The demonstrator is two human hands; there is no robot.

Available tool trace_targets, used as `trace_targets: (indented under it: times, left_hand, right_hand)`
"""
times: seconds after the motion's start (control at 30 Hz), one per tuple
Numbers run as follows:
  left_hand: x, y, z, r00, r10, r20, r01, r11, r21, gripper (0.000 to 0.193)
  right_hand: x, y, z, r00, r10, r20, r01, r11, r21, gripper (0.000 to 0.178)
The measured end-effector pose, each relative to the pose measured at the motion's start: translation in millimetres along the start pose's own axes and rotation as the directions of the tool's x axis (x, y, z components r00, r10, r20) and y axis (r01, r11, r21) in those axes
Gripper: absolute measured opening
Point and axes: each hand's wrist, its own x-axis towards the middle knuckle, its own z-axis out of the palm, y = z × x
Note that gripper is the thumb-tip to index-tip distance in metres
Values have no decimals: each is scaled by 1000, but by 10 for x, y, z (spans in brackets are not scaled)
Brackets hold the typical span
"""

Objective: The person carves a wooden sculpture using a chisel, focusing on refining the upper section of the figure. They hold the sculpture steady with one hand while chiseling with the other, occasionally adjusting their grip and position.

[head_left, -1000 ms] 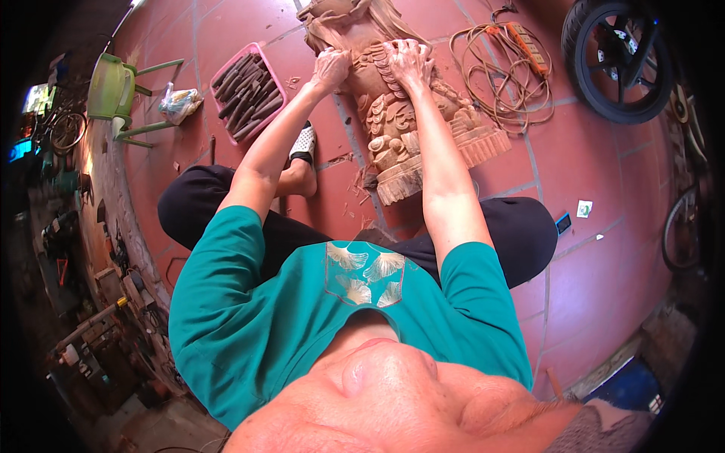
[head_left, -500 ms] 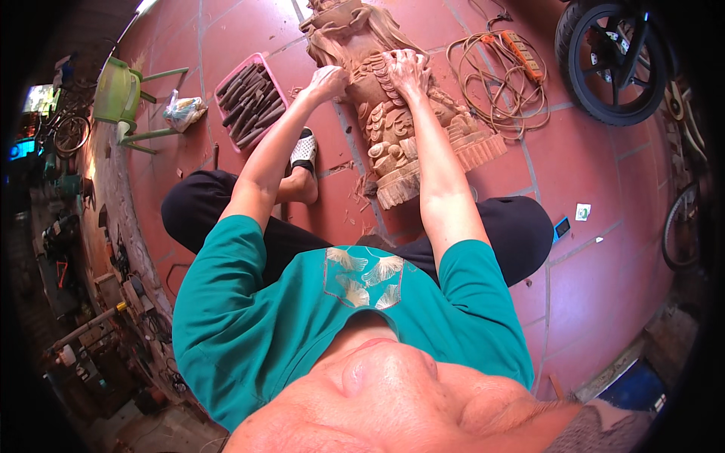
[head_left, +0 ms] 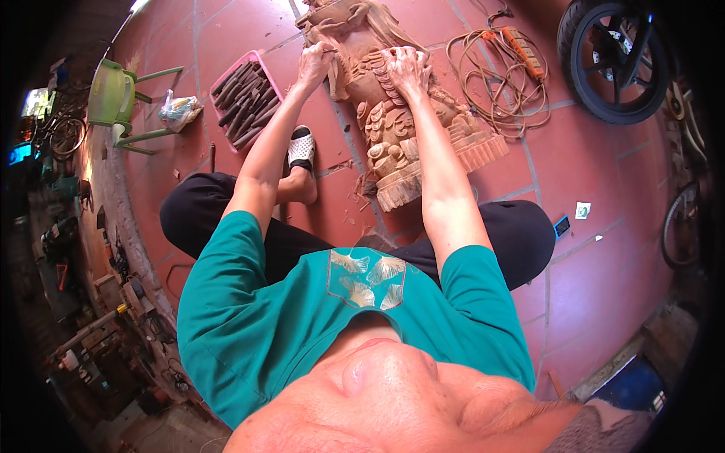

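A carved wooden statue point(head_left: 385, 124) lies on the tiled floor in front of me, its surface full of scale-like and rounded relief. My right hand point(head_left: 406, 69) rests on its upper part with the fingers bent down against the wood. Off the statue's left edge, my left hand point(head_left: 313, 65) is closed in a pinch. Something thin and dark shows at its fingertips, too small to name. A pink basket point(head_left: 278, 84) left of that hand holds many dark, stick-like tools point(head_left: 245, 102).
An orange power strip point(head_left: 522, 53) with coiled brown cord point(head_left: 495, 102) lies right of the statue, before a black wheel point(head_left: 613, 64). At the left are a green chair point(head_left: 113, 94) and a plastic bag point(head_left: 180, 111). Wood chips lie near my sandalled foot point(head_left: 302, 147).
My left hand has moved up and left, away from the statue's side toward its upper end. My right hand has stayed in place on the carving.
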Motion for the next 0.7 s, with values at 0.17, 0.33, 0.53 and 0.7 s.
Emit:
trace_targets:
  times: [0.17, 0.33, 0.53, 0.7]
  left_hand:
    - [168, -119, 97, 996, 86, -3, -83, 975, 206, 13]
    - [139, -3, 181, 972, 217, 88, -235, 900, 367, 11]
    - [-170, 240, 146, 956, 258, 140, -288, 917, 276, 10]
    - [-426, 279, 134, 969, 227, 102, -244, 945, 217, 7]
  right_hand:
    - [3, -53, -29, 1000, -3, 10, 3, 1000, 20, 48]
    - [6, -24, 7, 999, -36, -2, 36, 999, 35, 48]
    - [-3, 18, 30, 1000, -12, -19, 12, 1000, -18, 46]
    - [15, 67, 77, 999, -44, -10, 44, 999, 3, 44]
